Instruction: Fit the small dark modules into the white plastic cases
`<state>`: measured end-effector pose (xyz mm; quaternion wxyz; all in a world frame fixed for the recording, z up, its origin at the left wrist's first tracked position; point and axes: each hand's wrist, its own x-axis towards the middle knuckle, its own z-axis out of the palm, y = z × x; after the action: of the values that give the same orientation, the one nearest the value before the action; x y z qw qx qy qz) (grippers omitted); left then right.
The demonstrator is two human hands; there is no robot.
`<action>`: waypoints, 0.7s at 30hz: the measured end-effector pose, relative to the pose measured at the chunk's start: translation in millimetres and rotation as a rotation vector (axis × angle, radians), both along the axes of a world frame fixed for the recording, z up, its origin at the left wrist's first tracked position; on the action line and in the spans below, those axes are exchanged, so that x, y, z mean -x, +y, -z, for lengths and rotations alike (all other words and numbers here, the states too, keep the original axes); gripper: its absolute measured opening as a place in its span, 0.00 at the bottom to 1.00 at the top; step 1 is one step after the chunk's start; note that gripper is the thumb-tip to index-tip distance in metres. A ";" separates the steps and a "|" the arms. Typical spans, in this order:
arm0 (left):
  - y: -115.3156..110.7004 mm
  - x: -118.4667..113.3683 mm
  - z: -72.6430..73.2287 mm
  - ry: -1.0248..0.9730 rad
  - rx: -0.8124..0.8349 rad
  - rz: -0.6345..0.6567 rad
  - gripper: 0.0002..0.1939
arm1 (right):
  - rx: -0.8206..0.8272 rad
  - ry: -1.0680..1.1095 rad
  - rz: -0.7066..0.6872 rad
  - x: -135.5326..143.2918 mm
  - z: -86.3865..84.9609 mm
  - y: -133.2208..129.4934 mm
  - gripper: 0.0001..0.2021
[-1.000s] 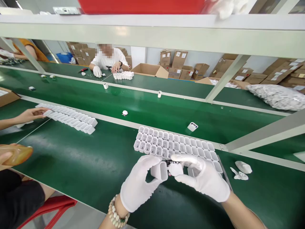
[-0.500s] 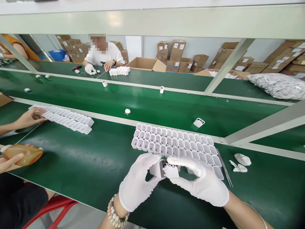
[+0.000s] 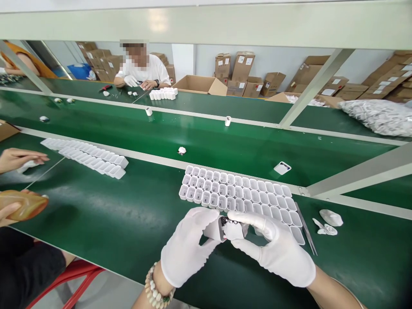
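Moves white, black-edged part [image 3: 234, 230] nearer hollow white plastic shell [image 3: 212, 230]. Clamps fingers of left hand [image 3: 183, 251] on shell, right hand [image 3: 280, 253] on part, above green tabletop [image 3: 138, 206]. Likely light, stiff; best gripped by sides.

Cup rows [image 3: 238, 192] — smooth white plastic; tweezers [image 3: 305, 228] — grey metal.
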<state>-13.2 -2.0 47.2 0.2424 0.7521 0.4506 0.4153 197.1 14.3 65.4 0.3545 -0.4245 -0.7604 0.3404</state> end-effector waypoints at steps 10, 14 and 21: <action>-0.3 -1.0 -3.8 0.039 0.010 0.026 0.23 | 0.022 -0.066 0.022 0.3 1.6 -1.7 0.16; -1.0 -1.6 -3.0 0.037 0.026 0.023 0.21 | -0.019 -0.099 0.032 3.1 1.4 -1.5 0.15; -1.5 -4.5 2.4 -0.057 0.078 0.000 0.19 | -0.040 -0.077 0.009 1.9 5.0 0.7 0.16</action>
<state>-8.8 -3.5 44.8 0.2845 0.7300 0.4594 0.4185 195.1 15.0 60.3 0.3347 -0.4335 -0.7783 0.3071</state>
